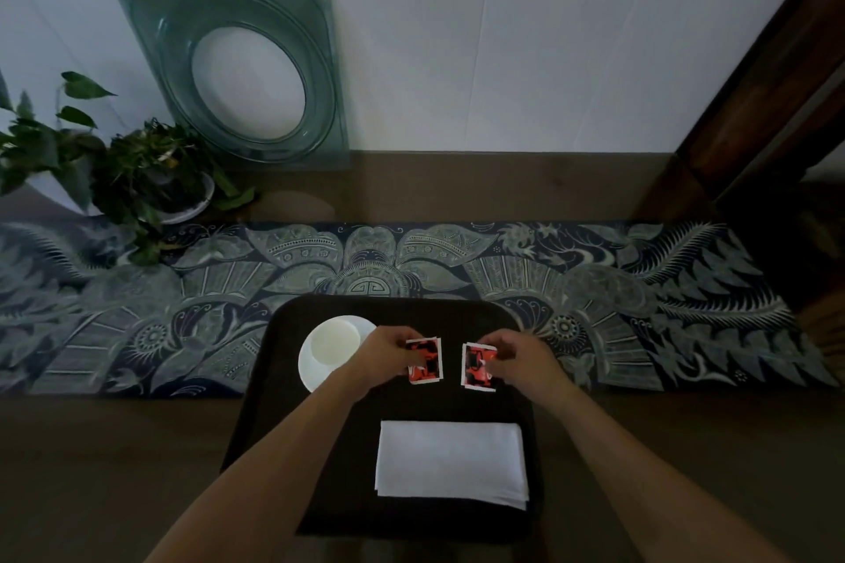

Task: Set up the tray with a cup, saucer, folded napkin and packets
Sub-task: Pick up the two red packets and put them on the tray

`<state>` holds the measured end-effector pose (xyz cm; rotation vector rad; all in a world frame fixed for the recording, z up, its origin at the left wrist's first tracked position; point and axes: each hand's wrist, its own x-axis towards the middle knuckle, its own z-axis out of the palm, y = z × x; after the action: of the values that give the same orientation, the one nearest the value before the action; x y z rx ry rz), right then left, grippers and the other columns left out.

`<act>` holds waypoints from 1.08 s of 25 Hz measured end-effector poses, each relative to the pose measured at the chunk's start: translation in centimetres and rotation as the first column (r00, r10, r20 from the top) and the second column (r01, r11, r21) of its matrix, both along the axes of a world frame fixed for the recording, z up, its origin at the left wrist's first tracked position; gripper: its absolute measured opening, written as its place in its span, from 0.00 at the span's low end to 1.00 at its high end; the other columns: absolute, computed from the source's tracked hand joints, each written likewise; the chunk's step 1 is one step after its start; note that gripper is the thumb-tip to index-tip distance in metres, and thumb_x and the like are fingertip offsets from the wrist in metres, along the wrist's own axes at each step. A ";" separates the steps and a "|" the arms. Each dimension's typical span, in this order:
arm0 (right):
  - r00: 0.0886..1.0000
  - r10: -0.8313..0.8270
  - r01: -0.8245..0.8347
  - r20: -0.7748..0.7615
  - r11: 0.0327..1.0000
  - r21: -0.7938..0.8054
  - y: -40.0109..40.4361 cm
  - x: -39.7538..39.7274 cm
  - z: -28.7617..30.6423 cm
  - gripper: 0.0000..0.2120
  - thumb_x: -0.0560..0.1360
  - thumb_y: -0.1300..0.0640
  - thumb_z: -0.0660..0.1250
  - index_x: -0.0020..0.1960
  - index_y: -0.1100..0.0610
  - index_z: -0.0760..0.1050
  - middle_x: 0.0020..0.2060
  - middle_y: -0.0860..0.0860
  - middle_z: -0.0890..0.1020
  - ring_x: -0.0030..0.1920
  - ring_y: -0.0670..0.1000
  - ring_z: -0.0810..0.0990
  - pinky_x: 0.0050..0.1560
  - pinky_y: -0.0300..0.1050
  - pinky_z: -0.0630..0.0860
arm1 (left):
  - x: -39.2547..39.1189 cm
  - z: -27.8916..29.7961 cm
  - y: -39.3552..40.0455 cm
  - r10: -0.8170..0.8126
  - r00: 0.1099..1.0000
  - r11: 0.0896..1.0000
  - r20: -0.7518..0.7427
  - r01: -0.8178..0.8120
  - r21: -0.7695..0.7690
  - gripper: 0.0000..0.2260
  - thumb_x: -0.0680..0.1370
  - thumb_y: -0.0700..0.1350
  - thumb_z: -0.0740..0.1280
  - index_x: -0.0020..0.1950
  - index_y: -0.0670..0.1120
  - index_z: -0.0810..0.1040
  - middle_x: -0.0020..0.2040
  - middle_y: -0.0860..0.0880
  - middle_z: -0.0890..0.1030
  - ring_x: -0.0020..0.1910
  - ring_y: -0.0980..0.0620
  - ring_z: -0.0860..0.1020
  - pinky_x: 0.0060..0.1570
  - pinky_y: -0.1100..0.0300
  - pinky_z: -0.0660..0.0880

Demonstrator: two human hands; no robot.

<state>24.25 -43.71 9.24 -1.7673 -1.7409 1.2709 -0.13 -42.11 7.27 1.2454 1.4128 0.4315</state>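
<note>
My tray's far right corner lies bare; cup and saucer block the far left, napkin the near edge.

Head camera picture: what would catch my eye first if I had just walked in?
Most likely the two red packets, one at the left hand and one at the right hand, bright over the middle of the dark tray. Next the white things: a cup on a saucer at the tray's left, and a folded napkin at its near edge. Behind, a green glass panel leans on the wall.
</note>
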 end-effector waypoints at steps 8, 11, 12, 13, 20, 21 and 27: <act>0.962 -0.178 0.136 -0.208 0.970 -0.202 2.1 -2.1 -2.0 0.09 0.73 0.60 0.72 0.52 0.51 0.78 0.45 0.48 0.85 0.46 0.47 0.83 0.42 0.41 0.75 | 1.3 -2.3 1.7 -0.037 0.999 0.999 0.012 0.038 -0.015 0.23 0.67 0.38 0.78 0.57 0.53 0.76 0.46 0.46 0.84 0.45 0.51 0.83 0.48 0.57 0.79; 0.948 -0.197 0.131 -0.250 0.958 -0.256 3.2 -2.1 -3.1 0.08 0.75 0.59 0.69 0.53 0.50 0.78 0.47 0.48 0.85 0.49 0.48 0.82 0.44 0.42 0.75 | 2.1 -3.2 3.0 -0.060 0.998 0.998 -0.014 0.060 -0.011 0.21 0.68 0.39 0.77 0.57 0.52 0.78 0.47 0.46 0.83 0.47 0.50 0.82 0.53 0.55 0.78; 0.944 -0.204 0.132 -0.258 0.954 -0.269 3.5 -2.0 -3.4 0.08 0.76 0.59 0.69 0.54 0.50 0.78 0.47 0.48 0.85 0.50 0.48 0.82 0.44 0.42 0.75 | 2.3 -3.4 3.3 -0.059 0.998 0.998 -0.028 0.059 -0.009 0.19 0.68 0.40 0.77 0.56 0.51 0.79 0.47 0.47 0.83 0.48 0.50 0.82 0.53 0.55 0.78; 0.942 -0.211 0.135 -0.262 0.951 -0.279 3.8 -2.0 -3.7 0.08 0.76 0.58 0.68 0.54 0.50 0.79 0.48 0.48 0.84 0.50 0.48 0.82 0.45 0.42 0.75 | 2.5 -3.6 3.6 -0.055 0.998 0.998 -0.040 0.055 -0.010 0.17 0.68 0.40 0.77 0.55 0.50 0.80 0.47 0.47 0.83 0.48 0.50 0.82 0.53 0.55 0.78; 0.944 -0.274 0.222 -0.183 0.940 -0.261 5.7 -2.4 -7.5 0.08 0.74 0.61 0.70 0.47 0.47 0.79 0.42 0.45 0.84 0.45 0.46 0.82 0.40 0.37 0.74 | 4.6 -5.6 5.8 -0.002 0.992 0.999 -0.129 -0.003 -0.037 0.13 0.69 0.43 0.78 0.51 0.47 0.81 0.45 0.46 0.83 0.45 0.48 0.82 0.49 0.53 0.78; 0.945 -0.285 0.242 -0.160 0.939 -0.242 6.0 -2.5 -8.0 0.09 0.74 0.61 0.71 0.47 0.47 0.79 0.41 0.45 0.83 0.45 0.47 0.82 0.41 0.38 0.75 | 4.7 -5.9 6.1 0.016 0.992 0.999 -0.125 -0.021 -0.043 0.13 0.69 0.43 0.77 0.52 0.47 0.80 0.45 0.46 0.83 0.45 0.48 0.82 0.48 0.53 0.79; 0.971 -0.239 0.239 0.015 0.966 -0.094 7.8 -2.1 -10.2 0.16 0.72 0.61 0.73 0.59 0.56 0.80 0.46 0.47 0.81 0.47 0.45 0.79 0.52 0.41 0.77 | 5.8 -7.6 7.5 0.067 0.972 0.997 -0.227 -0.073 -0.021 0.10 0.72 0.43 0.74 0.51 0.49 0.79 0.42 0.52 0.83 0.42 0.57 0.81 0.47 0.59 0.79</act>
<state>22.17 -35.87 -0.98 -1.9651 -1.4361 1.2652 5.71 -34.59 -0.34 1.2535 1.6548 0.3222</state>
